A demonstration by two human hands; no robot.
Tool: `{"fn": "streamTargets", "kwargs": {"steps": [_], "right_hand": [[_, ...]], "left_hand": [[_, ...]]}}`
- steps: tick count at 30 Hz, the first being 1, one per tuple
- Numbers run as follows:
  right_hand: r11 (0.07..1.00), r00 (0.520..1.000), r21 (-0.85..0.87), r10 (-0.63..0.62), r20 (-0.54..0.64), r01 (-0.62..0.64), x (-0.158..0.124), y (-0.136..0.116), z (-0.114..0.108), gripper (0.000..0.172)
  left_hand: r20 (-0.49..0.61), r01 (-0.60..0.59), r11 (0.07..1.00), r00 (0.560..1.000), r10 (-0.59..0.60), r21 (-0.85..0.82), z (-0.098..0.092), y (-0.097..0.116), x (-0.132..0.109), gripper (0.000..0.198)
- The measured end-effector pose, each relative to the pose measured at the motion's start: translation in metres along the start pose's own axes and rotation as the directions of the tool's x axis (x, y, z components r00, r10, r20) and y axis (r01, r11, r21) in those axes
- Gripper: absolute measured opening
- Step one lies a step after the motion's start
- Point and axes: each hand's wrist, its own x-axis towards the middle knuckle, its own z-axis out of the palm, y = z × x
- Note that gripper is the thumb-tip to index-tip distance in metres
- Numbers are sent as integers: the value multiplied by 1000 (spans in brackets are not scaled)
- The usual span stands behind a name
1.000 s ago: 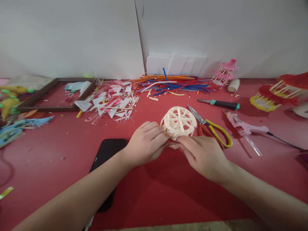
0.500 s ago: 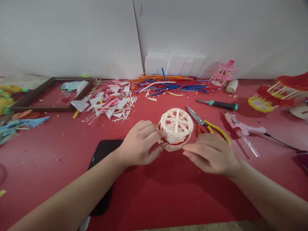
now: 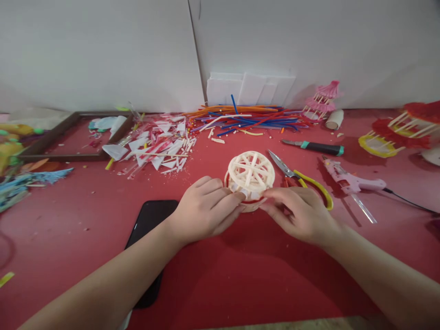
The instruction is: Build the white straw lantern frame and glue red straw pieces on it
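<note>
A small round cream-coloured craft model (image 3: 252, 172) stands on the red table, its top a spoked wheel. Around its lower part runs a red strip, with white pieces showing inside. My left hand (image 3: 209, 206) is closed with fingertips and thumb pinching the near left side of the model, covering part of it. At the near right side, my right hand (image 3: 302, 211) pinches the rim of the base between thumb and index finger. Fingers hide the exact spots of contact. Just behind my right hand lie scissors (image 3: 313, 181) with yellow handles.
A black phone (image 3: 147, 224) lies under my left forearm. To the right are a craft knife (image 3: 321, 147) and a pink glue gun (image 3: 354, 182) with its cable. Coloured pipe cleaners (image 3: 254, 120), scraps (image 3: 158, 142) and a dark frame (image 3: 65, 157) line the back.
My right hand has moved in against the near right of the model, now pinching its rim. My left fingers have shifted right along the near side. The view has shifted slightly.
</note>
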Motion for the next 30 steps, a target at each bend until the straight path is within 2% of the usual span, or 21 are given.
{"fn": "streamTargets", "kwargs": {"steps": [4, 8, 20, 25, 30], "right_hand": [[999, 999, 22, 34, 26, -34, 1, 7, -3, 24], [997, 996, -71, -4, 94, 11, 2, 12, -4, 22], [981, 990, -133, -133, 45, 138, 5, 10, -10, 21], [985, 986, -79, -148, 70, 154, 8, 9, -9, 25], [992, 992, 14, -125, 18, 125, 6, 8, -7, 19]], "left_hand": [[32, 29, 1000, 999, -29, -5, -2, 2, 0, 12], [55, 45, 999, 998, -43, -27, -2, 2, 0, 10], [62, 41, 999, 997, -40, -8, -2, -2, 0, 10], [60, 51, 995, 997, -46, -86, -1, -5, 0, 10], [43, 58, 991, 998, -53, -123, -2, -8, -1, 11]]}}
